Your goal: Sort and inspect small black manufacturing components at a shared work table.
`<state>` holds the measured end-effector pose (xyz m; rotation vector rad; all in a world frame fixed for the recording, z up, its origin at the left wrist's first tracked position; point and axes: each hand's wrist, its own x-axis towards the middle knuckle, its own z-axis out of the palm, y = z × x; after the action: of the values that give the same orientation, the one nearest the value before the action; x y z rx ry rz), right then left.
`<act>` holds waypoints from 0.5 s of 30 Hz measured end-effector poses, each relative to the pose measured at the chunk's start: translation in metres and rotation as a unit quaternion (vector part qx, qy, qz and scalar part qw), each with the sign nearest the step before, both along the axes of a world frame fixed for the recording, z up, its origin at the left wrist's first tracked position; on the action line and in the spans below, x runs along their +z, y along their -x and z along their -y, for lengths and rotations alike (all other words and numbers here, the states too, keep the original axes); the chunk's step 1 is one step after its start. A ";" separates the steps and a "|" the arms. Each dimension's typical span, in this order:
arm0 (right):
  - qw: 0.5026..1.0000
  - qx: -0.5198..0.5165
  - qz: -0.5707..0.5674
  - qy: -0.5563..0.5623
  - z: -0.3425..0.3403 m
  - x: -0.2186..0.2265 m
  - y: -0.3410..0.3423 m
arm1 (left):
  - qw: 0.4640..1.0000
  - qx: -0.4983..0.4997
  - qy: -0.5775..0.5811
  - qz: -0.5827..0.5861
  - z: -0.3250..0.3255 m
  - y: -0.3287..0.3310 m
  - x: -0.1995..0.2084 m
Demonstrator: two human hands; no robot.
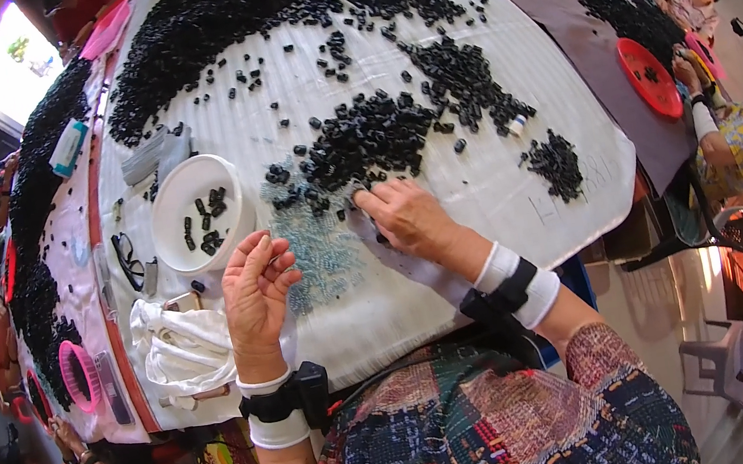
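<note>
Just left of centre, a bare left hand (pixel 256 283) is raised, palm up, fingers loosely curled, thumb and forefinger close together — whether they pinch anything, I cannot tell. At the centre of the frame, the bare right hand (pixel 410 218) bends its fingers at the lower edge of small black cylindrical pieces (pixel 371 131), heaped on a white-covered bench (pixel 503 212) — its grip is unclear. A round white bowl (pixel 174 199), left of centre, contains several more.

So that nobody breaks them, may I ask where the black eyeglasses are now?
In the head view, left of the picture's middle, the black eyeglasses lie on the table, just left of the white bowl and beyond the white cloth.
</note>
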<state>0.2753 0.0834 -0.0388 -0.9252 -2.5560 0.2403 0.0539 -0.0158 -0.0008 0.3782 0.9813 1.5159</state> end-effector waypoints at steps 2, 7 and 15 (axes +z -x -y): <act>0.999 0.000 -0.031 0.009 -0.001 -0.001 -0.002 | 1.000 -0.020 0.016 -0.005 -0.001 -0.008 -0.001; 0.950 -0.020 -0.226 0.213 0.008 0.038 0.003 | 0.998 -0.059 0.027 -0.004 -0.007 -0.034 0.006; 0.799 0.001 -0.442 0.407 0.023 0.073 0.006 | 0.993 -0.090 -0.048 0.061 -0.017 -0.056 0.018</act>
<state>0.2692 0.0600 0.0341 -0.7714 -1.5130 1.4670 0.1104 0.0010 0.0170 0.4261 0.7591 1.4081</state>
